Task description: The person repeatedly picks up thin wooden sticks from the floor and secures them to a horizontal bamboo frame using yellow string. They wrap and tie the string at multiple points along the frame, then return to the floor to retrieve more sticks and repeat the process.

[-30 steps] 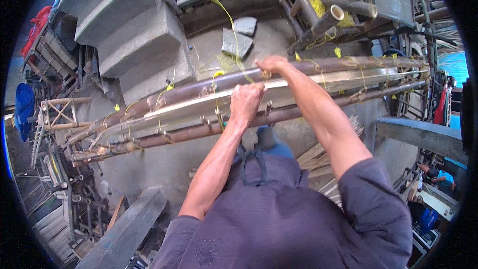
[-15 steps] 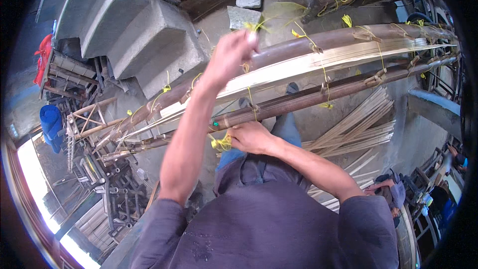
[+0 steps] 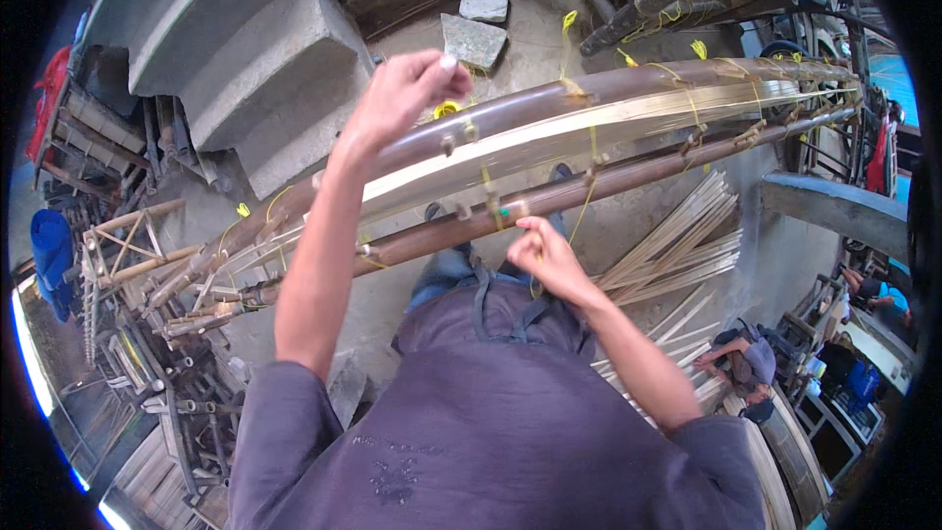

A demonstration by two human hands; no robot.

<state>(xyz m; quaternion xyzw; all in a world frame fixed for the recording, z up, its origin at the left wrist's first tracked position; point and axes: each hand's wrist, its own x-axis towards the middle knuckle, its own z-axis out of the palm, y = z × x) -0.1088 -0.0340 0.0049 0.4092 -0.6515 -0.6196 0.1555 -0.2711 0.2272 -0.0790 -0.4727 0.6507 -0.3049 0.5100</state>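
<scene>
A long frame of two brown bamboo poles crosses in front of me: a far pole (image 3: 638,83) and a near pole (image 3: 432,236). Pale thin strips (image 3: 549,128) run lengthwise between them, and yellow ties and small pegs sit along both poles. My left hand (image 3: 402,98) is closed above the far pole, white wrapping on one digit; yellow string (image 3: 446,110) shows just beneath it. Curled fingers of my right hand (image 3: 548,257) pinch together beside the near pole, with a bit of yellow string (image 3: 536,288) hanging under them. A small green mark (image 3: 505,213) is on that pole.
Concrete steps (image 3: 265,69) rise at far left; two stone pieces (image 3: 474,39) lie beyond the far pole. Loose strips (image 3: 677,245) cover floor at right. Bamboo parts (image 3: 167,363) crowd the left. A person (image 3: 741,363) sits at lower right.
My right hand has moved up and right to beside the near pole. The yellow bundle by it no longer shows there. My left hand is lower and further left; the whole view has shifted.
</scene>
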